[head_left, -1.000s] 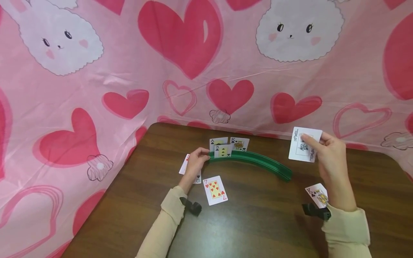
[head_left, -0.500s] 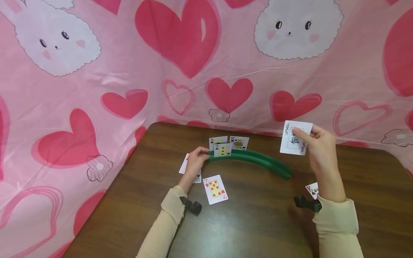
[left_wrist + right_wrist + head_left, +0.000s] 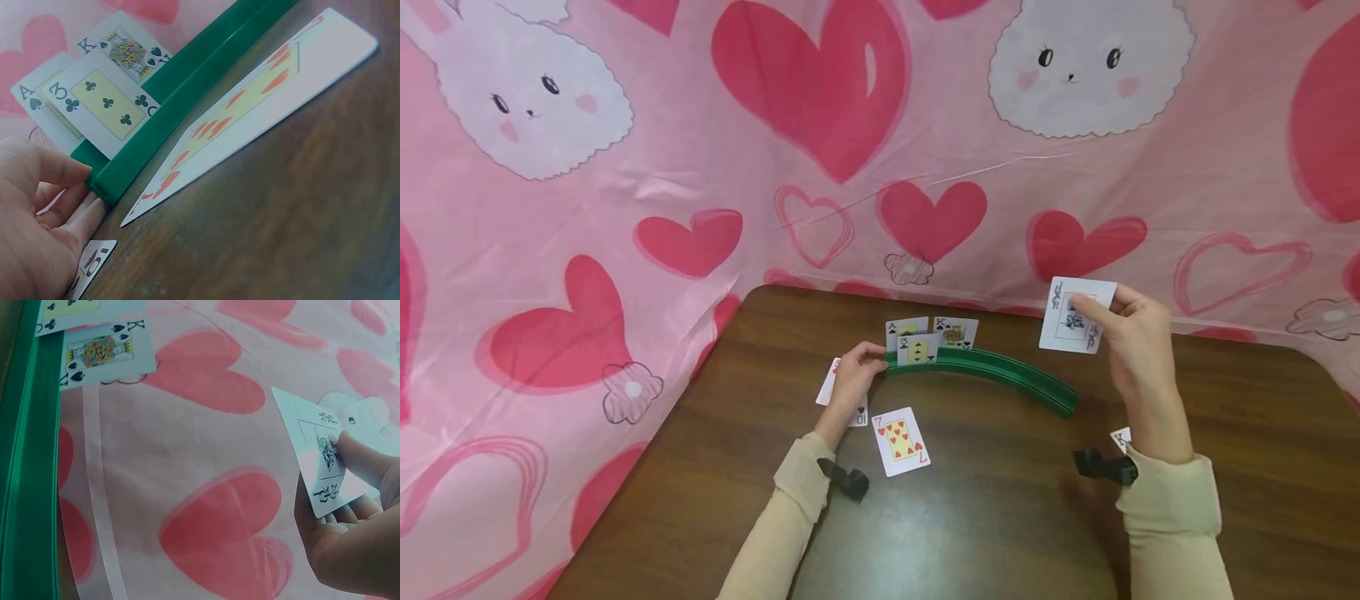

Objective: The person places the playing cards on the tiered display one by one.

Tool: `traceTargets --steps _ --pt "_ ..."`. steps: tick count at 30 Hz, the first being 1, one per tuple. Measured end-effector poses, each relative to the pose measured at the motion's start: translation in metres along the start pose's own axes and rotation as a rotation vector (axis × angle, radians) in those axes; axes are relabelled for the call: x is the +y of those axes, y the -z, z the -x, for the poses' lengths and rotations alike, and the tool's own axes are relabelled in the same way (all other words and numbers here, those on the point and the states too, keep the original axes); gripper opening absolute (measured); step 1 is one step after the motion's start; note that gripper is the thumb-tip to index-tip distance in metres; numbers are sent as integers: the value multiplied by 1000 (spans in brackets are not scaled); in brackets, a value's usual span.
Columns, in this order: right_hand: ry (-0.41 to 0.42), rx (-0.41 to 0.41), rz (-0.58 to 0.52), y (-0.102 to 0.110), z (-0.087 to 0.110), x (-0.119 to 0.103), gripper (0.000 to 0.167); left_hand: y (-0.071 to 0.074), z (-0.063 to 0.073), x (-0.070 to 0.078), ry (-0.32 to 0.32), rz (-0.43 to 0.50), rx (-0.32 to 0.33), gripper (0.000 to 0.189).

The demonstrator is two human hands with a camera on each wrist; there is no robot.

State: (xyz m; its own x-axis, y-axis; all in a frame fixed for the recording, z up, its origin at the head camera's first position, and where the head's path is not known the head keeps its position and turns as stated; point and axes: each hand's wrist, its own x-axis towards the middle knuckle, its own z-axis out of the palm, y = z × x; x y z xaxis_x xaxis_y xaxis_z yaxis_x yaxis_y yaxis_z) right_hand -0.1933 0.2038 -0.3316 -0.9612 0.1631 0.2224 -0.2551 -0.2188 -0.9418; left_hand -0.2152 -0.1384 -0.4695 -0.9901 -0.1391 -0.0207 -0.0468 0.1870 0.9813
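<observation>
In the head view my right hand pinches a black-and-white joker card between thumb and fingers. The joker is raised, its printed face towards me, right of the curved green card holder. My left hand grips the left end of that holder, as the left wrist view shows, with thumb and fingers about its tip. Standing in the holder near this hand are an ace of spades, a king of spades and, in front of them, a three of clubs.
A seven of hearts lies face up on the wooden table. Partly hidden under the left hand are a red-marked card and a ten. Another king shows beside the right wrist. A pink heart-print cloth hangs behind.
My right hand has moved left and slightly up with the joker, towards the holder. The right forearm now covers more of the king on the table. My left hand stays in place.
</observation>
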Motion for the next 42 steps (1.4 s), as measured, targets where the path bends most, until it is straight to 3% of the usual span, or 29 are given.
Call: traceTargets --steps 10,19,24,27,34,42 --pt "16 -67 -38 -18 -4 3 14 1 0 0 10 0 -7 20" --pt "-78 -168 190 -32 -6 15 8 1 0 0 15 4 -2 20" --pt "-89 -214 299 -37 -4 24 4 1 0 0 24 4 -3 20" --pt "-89 -235 332 -40 -4 29 6 1 0 2 29 10 -1 19" --pt "-111 -269 380 -45 -5 41 27 0 0 0 24 11 1 19" --pt "-170 -274 399 -49 -7 59 26 0 -1 0 27 21 -3 19"
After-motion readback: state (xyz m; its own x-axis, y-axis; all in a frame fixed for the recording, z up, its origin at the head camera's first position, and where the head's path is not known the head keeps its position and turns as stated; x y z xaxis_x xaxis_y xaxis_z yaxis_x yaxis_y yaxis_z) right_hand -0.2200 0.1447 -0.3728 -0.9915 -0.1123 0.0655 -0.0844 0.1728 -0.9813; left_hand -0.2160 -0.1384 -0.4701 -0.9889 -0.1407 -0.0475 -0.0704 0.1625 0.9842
